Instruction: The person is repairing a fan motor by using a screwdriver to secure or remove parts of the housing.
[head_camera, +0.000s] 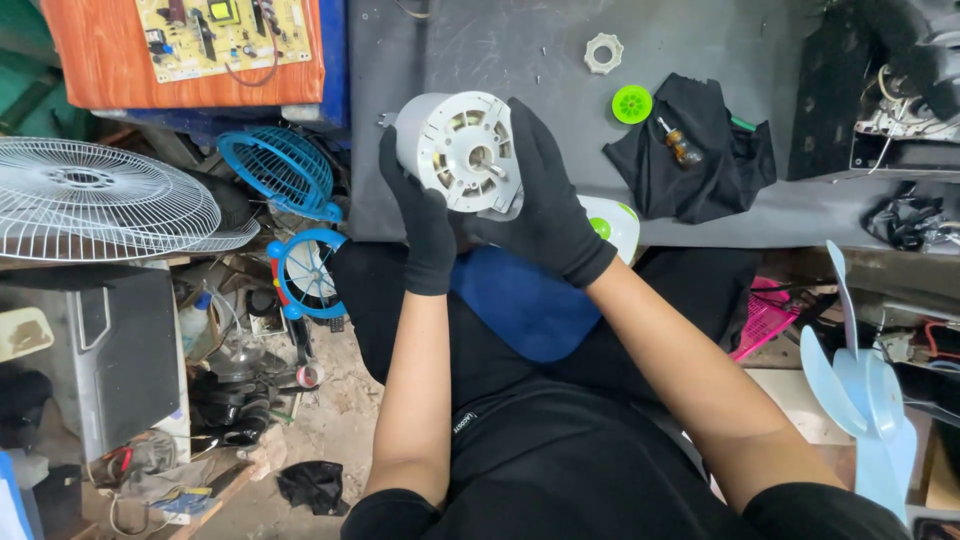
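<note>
I clamp both gloved hands, left (420, 215) and right (545, 195), around the motor (455, 150); a screwdriver (680, 143) lies right of them.

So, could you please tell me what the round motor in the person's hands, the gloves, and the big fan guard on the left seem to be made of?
The motor looks like pale painted or cast metal, smooth and matte, with vent slots and a bare steel shaft. The gloves, on the left hand and right hand, look like black knit fabric, dull and close-fitting. The fan guard looks like thin wire, white-coated.
</note>
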